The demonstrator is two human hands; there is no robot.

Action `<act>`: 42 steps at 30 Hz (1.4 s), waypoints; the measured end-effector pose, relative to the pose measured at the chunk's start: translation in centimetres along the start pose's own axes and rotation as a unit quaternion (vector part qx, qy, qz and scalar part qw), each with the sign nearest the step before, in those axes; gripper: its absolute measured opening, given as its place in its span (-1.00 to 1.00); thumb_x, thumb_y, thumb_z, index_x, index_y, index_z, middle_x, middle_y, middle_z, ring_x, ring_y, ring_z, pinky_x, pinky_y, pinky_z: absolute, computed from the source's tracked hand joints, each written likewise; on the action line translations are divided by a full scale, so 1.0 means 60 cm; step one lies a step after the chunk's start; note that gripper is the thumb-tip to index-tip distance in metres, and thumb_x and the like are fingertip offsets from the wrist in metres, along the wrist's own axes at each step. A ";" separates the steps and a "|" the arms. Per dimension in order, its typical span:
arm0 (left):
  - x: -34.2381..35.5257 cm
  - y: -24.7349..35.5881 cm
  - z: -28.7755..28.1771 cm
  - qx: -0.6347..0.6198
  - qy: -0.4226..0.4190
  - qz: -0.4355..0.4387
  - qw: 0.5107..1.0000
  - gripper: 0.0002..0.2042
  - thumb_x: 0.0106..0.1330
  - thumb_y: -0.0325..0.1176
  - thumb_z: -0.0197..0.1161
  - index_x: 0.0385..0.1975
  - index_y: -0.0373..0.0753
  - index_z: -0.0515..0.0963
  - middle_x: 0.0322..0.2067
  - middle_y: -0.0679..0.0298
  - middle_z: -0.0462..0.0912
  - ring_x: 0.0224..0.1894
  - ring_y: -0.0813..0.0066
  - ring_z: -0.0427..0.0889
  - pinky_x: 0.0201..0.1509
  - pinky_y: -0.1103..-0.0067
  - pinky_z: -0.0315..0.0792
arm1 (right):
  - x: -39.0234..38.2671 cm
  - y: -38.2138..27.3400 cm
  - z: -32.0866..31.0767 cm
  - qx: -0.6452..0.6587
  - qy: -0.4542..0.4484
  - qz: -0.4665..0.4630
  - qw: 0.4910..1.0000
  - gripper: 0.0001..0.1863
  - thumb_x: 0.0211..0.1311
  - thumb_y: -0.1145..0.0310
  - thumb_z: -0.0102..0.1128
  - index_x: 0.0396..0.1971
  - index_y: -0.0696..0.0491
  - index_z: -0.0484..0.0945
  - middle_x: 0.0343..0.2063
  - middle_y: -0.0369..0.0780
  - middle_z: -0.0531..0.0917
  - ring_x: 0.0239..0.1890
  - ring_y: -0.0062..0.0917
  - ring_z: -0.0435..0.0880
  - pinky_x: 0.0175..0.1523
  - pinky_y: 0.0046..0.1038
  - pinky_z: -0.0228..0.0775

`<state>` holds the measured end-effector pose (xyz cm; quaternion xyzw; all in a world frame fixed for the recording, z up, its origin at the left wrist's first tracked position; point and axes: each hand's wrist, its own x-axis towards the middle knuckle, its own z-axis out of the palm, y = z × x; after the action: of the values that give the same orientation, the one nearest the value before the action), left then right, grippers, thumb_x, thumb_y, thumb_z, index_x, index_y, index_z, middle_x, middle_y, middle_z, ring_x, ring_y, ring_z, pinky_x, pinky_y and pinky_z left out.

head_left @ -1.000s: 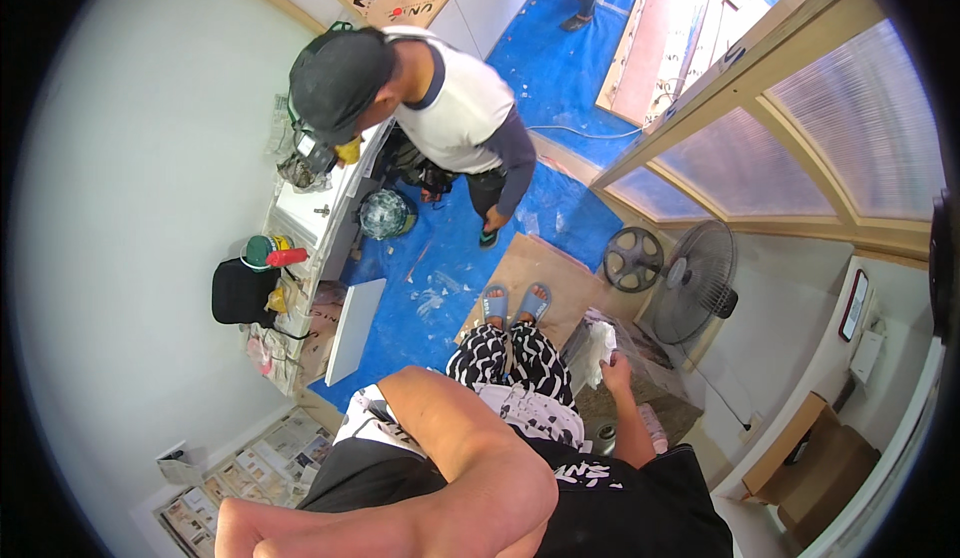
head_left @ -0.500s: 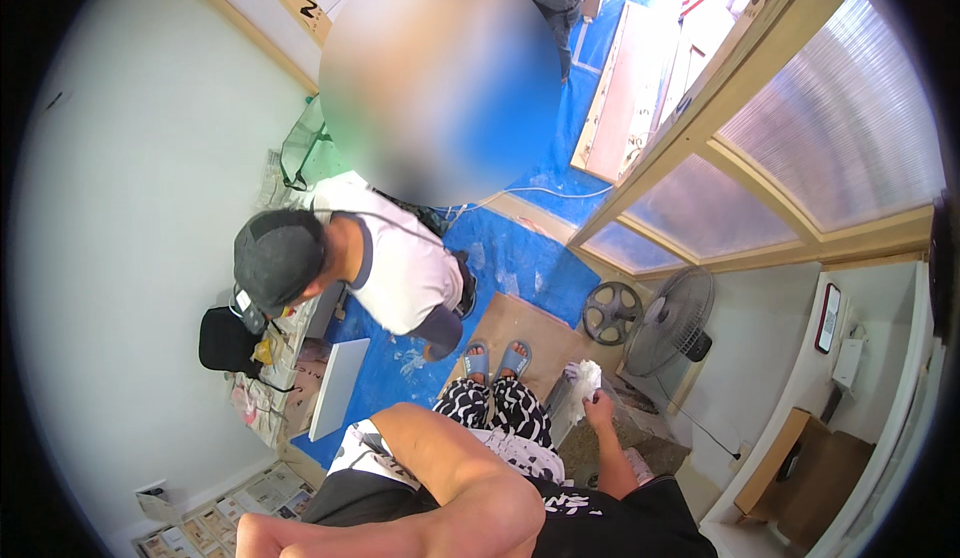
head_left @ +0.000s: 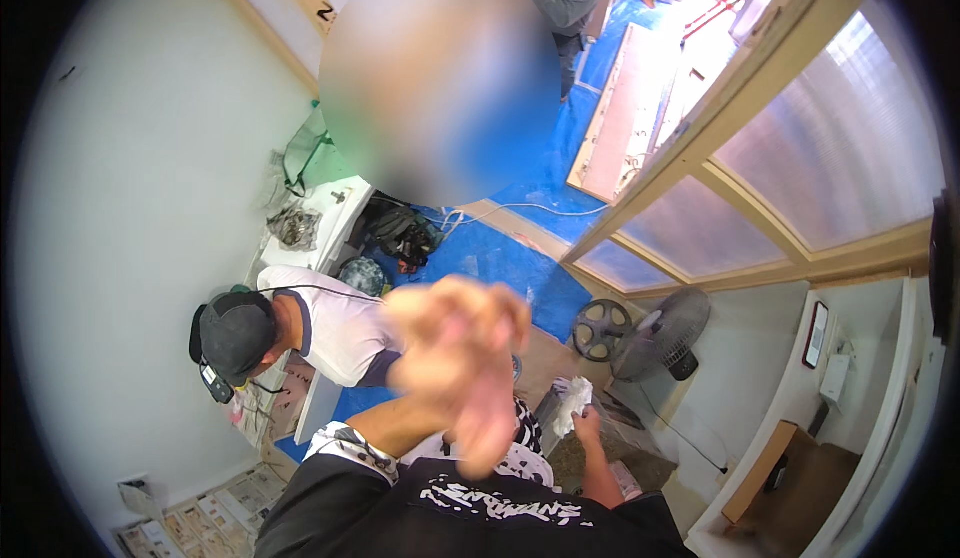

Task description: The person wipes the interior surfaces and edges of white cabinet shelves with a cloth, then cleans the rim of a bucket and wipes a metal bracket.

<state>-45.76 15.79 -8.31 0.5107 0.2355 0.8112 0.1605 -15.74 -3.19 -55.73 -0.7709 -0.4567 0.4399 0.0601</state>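
Swung up from its folded position at the lower edge half a second ago, the left hand (head_left: pixel 465 358) now hangs in front of the person's body, close to the camera and blurred. Its fingers look loosely bent, but I cannot tell how far they are spread or whether they have hold of anything. Off to the right, the right hand (head_left: pixel 586 424) has its fingers closed around a crumpled white bundle (head_left: pixel 573 405), which sits above a grey-brown block (head_left: pixel 625 450) beside the person's legs, much as before. A co-worker (head_left: pixel 330 323) in a pale shirt and dark cap has shifted farther to the left and leans over the cluttered end of the worktop (head_left: pixel 330 241), whose far part bears a grey crumpled thing (head_left: pixel 293 226). Beside it, a black bag (head_left: pixel 400 236) lies on the blue floor sheet (head_left: pixel 487 248). Right of the hands are a standing fan (head_left: pixel 660 336), a dark spoked wheel (head_left: pixel 601 330) just beside it, and an open cardboard box (head_left: pixel 765 473) nearer the right rim. Newspaper (head_left: pixel 215 518) covers part of the lower left, and another person (head_left: pixel 567 0) is at the top.
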 end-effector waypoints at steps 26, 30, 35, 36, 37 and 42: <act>-0.520 0.041 -0.689 0.513 -0.250 -0.689 0.447 -0.75 -0.03 -0.29 0.41 -0.64 -0.29 0.49 -0.57 0.05 0.61 -0.44 0.18 0.62 -0.31 0.33 0.47 | 0.043 -0.026 -0.049 0.014 -0.037 -0.008 0.999 -0.71 0.10 0.38 0.37 -0.45 0.20 0.41 -0.61 -0.20 0.51 -0.53 -0.52 0.42 -0.34 -0.39 0.33; -0.480 -0.012 -0.686 0.504 -0.317 -0.670 0.443 -0.76 -0.01 -0.30 0.38 -0.65 -0.29 0.47 -0.60 0.02 0.59 -0.45 0.12 0.61 -0.32 0.29 0.45 | 0.024 0.007 -0.051 0.014 -0.038 -0.004 0.999 -0.73 0.17 0.41 0.33 -0.48 0.15 0.36 -0.62 -0.29 0.44 -0.58 -0.62 0.37 -0.49 -0.48 0.29; -0.441 -0.128 -0.676 0.493 -0.351 -0.661 0.442 -0.84 -0.03 -0.36 0.25 -0.54 -0.34 0.57 -0.47 -0.10 0.65 -0.29 -0.06 0.66 -0.12 0.26 0.52 | -0.031 -0.013 -0.048 -0.041 0.007 0.006 0.999 -0.67 0.08 0.36 0.40 -0.54 0.16 0.38 -0.64 -0.27 0.44 -0.57 -0.59 0.36 -0.39 -0.42 0.32; -0.438 -0.155 -0.669 0.491 -0.348 -0.672 0.432 -0.85 -0.03 -0.37 0.24 -0.53 -0.34 0.58 -0.43 -0.11 0.66 -0.25 -0.08 0.65 -0.09 0.24 0.52 | -0.041 -0.012 -0.048 -0.033 0.010 0.005 0.999 -0.67 0.07 0.35 0.41 -0.55 0.16 0.39 -0.64 -0.27 0.44 -0.56 -0.58 0.36 -0.38 -0.41 0.32; -0.449 -0.184 -0.668 0.497 -0.365 -0.657 0.433 -0.83 -0.04 -0.37 0.25 -0.50 -0.33 0.61 -0.39 -0.13 0.66 -0.21 -0.09 0.65 -0.06 0.24 0.52 | -0.048 -0.006 -0.052 -0.029 0.011 0.003 1.000 -0.67 0.05 0.35 0.42 -0.55 0.16 0.40 -0.64 -0.28 0.44 -0.55 -0.58 0.36 -0.36 -0.41 0.32; -0.496 -0.321 -0.573 0.498 -0.406 -0.646 0.411 -0.76 0.04 -0.33 0.25 -0.34 -0.31 0.67 -0.21 -0.14 0.66 -0.05 -0.05 0.63 0.04 0.23 0.51 | -0.048 0.040 -0.022 -0.018 -0.020 0.039 0.999 -0.72 0.07 0.36 0.40 -0.50 0.16 0.45 -0.63 -0.29 0.47 -0.53 -0.58 0.38 -0.34 -0.43 0.33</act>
<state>-63.74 9.52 -53.86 0.4674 0.7660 -0.0947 0.4311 -13.78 -6.32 -54.33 -0.7802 -0.4353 0.4489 0.0195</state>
